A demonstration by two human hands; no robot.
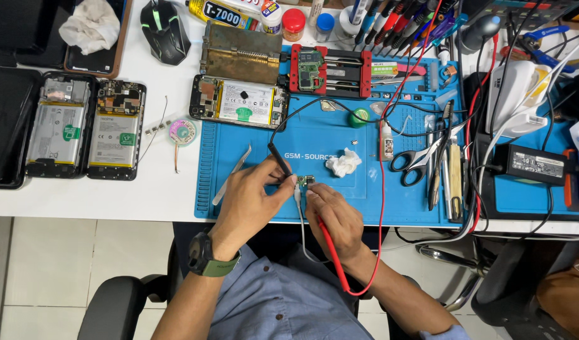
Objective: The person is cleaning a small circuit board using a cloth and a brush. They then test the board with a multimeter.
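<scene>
- A small green circuit board (pixel 306 182) lies on the blue repair mat (pixel 340 141), near its front edge, right between the two hands
- The left hand (pixel 248 200) has its fingers closed round a black test probe (pixel 279 159), the tip slanting down to the board's left edge
- The right hand (pixel 333 214) has its fingers pinched on a red test probe (pixel 332 255), the tip meeting the board from the near side; its red lead (pixel 382 208) loops up across the mat
- By my reading the probing is under way: both tips look set on the board, and I cannot see any meter reading from here
- An opened phone (pixel 239 102) with its battery bare lies at the back of the mat, a red board clamp (pixel 330 71) beside it
- Tweezers (pixel 232 174) rest just left of the left hand, a crumpled tissue (pixel 343 162) just beyond the board, scissors (pixel 415 161) to the right
- Two more opened phones (pixel 85 129) sit well apart on the white worktop (pixel 157 189)
- Nothing blocks the board; only the leads trail close over it
</scene>
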